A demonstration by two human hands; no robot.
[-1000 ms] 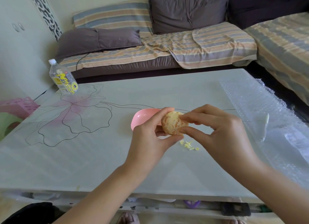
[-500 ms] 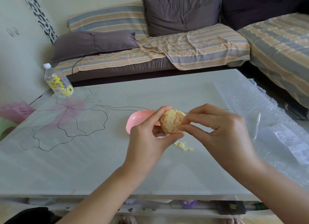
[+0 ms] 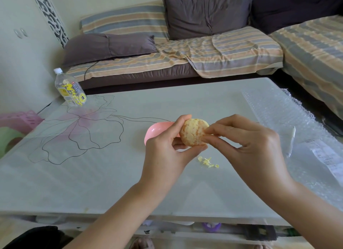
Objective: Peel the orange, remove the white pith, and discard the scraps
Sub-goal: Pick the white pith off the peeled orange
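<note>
A peeled orange, pale with patches of white pith, is held above the table in my left hand between thumb and fingers. My right hand pinches at the orange's right side with thumb and forefinger. Small yellowish pith scraps lie on the table just below the fruit. Behind my left hand sits a pink bowl, partly hidden; its contents do not show.
The glass table has a flower drawing on its left. A water bottle stands at the far left corner. Bubble wrap with a paper slip covers the right side. A striped sofa lies beyond.
The orange has been turned a little in my left hand, and my right fingers have shifted on its right side. The view has drifted slightly.
</note>
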